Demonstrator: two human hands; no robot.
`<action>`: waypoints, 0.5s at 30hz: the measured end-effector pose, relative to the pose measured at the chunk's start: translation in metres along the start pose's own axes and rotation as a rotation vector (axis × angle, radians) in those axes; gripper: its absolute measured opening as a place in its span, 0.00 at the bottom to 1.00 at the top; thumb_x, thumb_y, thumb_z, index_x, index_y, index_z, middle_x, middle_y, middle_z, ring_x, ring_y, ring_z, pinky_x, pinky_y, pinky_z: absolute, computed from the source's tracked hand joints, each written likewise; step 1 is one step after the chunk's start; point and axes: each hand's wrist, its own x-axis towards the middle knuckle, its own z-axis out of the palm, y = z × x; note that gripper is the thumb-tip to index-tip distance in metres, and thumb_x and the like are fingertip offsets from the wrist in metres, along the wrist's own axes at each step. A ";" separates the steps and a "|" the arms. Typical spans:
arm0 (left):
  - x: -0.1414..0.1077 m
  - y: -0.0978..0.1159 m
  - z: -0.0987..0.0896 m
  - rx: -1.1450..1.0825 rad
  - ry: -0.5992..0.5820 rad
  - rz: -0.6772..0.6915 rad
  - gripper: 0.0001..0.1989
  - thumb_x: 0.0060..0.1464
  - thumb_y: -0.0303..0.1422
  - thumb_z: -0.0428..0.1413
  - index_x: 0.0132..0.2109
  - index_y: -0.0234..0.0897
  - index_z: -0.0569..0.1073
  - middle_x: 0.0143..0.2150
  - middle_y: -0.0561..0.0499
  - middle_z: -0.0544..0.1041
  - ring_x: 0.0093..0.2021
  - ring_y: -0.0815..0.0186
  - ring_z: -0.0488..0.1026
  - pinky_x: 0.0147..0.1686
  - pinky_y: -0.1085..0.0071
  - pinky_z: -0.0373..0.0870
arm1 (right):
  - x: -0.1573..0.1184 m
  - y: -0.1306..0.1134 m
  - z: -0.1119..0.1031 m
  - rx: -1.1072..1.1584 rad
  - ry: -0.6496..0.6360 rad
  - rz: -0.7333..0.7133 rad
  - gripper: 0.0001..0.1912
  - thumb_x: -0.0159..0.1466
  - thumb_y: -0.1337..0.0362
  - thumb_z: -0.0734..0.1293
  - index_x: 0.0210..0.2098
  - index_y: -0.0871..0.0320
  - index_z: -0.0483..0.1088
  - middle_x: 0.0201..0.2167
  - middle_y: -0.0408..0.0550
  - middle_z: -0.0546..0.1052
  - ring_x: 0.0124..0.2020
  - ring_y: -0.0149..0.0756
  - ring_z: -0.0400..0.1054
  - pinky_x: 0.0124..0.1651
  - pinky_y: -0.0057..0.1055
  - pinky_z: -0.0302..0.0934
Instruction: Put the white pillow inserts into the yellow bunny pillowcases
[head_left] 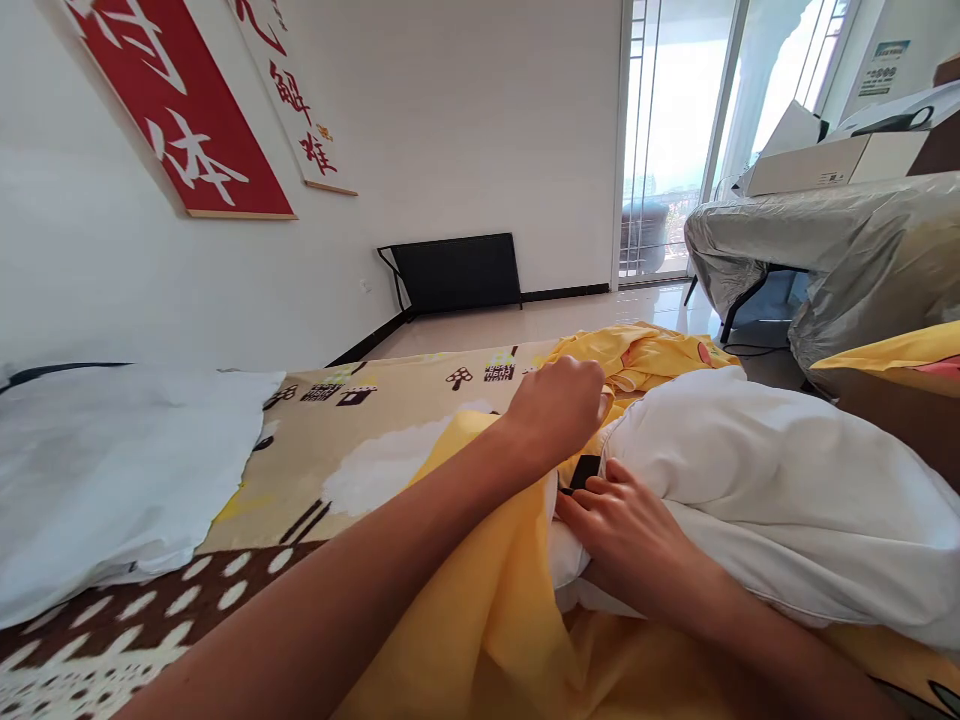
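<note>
My left hand [559, 405] is closed in a fist on a yellow printed fabric cover [517, 590], whose cloth bunches beyond the knuckles and drapes down under my forearm. Just below it, my right hand [626, 525] has its fingers curled on the edge of a puffy white pillow [780, 460]. A small black patch [585, 470] shows between the two hands; what it is I cannot make out. The pillow's near-left end lies against the yellow cloth, and the fingertips of my right hand are partly hidden in the folds.
Beneath is a beige and brown patterned blanket [405, 400], with a white cloth [127, 480] at left. A black folded panel [457, 273] leans against the far wall. At right stands a plastic-covered table [765, 225] bearing a cardboard box [810, 165]. A yellow item [900, 350] edges in there.
</note>
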 end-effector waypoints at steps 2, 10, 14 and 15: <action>0.001 0.015 0.001 -0.047 0.020 0.042 0.12 0.58 0.34 0.48 0.36 0.33 0.74 0.32 0.42 0.76 0.34 0.59 0.73 0.29 0.66 0.60 | 0.003 -0.002 0.009 -0.005 0.002 0.011 0.07 0.52 0.74 0.63 0.28 0.58 0.68 0.24 0.45 0.73 0.30 0.35 0.65 0.40 0.36 0.47; 0.015 0.030 0.008 -0.112 0.107 0.099 0.11 0.58 0.34 0.47 0.37 0.33 0.72 0.34 0.42 0.75 0.37 0.57 0.73 0.32 0.65 0.64 | 0.012 -0.006 0.021 0.038 0.120 0.097 0.07 0.59 0.69 0.63 0.36 0.55 0.69 0.36 0.48 0.73 0.42 0.42 0.61 0.44 0.39 0.50; 0.021 0.008 0.012 0.000 0.033 0.021 0.13 0.57 0.35 0.47 0.38 0.32 0.73 0.35 0.41 0.75 0.38 0.57 0.73 0.34 0.66 0.65 | 0.004 -0.003 0.003 0.023 0.006 0.119 0.12 0.57 0.64 0.65 0.41 0.59 0.69 0.40 0.55 0.72 0.43 0.46 0.61 0.42 0.40 0.53; 0.022 0.001 0.013 0.043 0.003 0.002 0.14 0.57 0.35 0.46 0.38 0.33 0.74 0.36 0.41 0.75 0.39 0.56 0.73 0.34 0.66 0.65 | 0.000 -0.002 -0.002 0.031 -0.013 0.103 0.18 0.56 0.61 0.67 0.45 0.61 0.68 0.44 0.57 0.71 0.47 0.48 0.61 0.45 0.41 0.53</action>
